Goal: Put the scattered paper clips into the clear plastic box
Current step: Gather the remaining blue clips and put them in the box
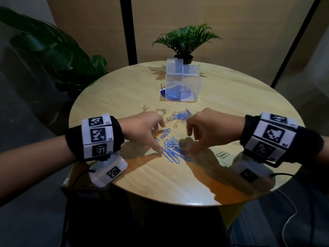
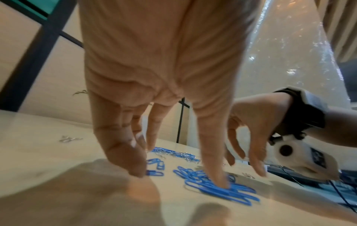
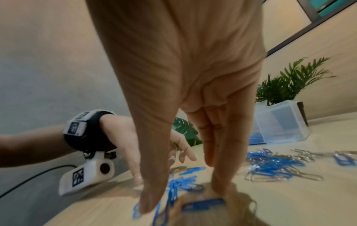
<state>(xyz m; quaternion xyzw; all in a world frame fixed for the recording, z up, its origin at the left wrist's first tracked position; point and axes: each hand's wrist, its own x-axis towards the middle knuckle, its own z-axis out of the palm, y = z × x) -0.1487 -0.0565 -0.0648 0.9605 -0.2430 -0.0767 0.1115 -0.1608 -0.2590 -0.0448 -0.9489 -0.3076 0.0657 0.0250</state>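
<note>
The blue clips [image 1: 175, 150] lie right between both hands, long sides mostly pointing away toward the box [image 1: 182, 86]; left hand [image 1: 142, 129] and right hand [image 1: 206, 129] have loose fingers pressing them, gripping nothing.

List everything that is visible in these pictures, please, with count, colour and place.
table: one, round, light wood, under everything.
clear plastic box: one, transparent, lid open, far middle of table; a few blue clips inside.
blue paper clips: many, near pile between both hands; more in the far pile.
silver paper clips: several, by the right wrist; others scattered near the far pile.
small potted plant: one, green, behind the box.
large plant: one, dark green, left of table.
left hand: fingers straight, touching blue clips.
right hand: fingers straight, on the near pile.
</note>
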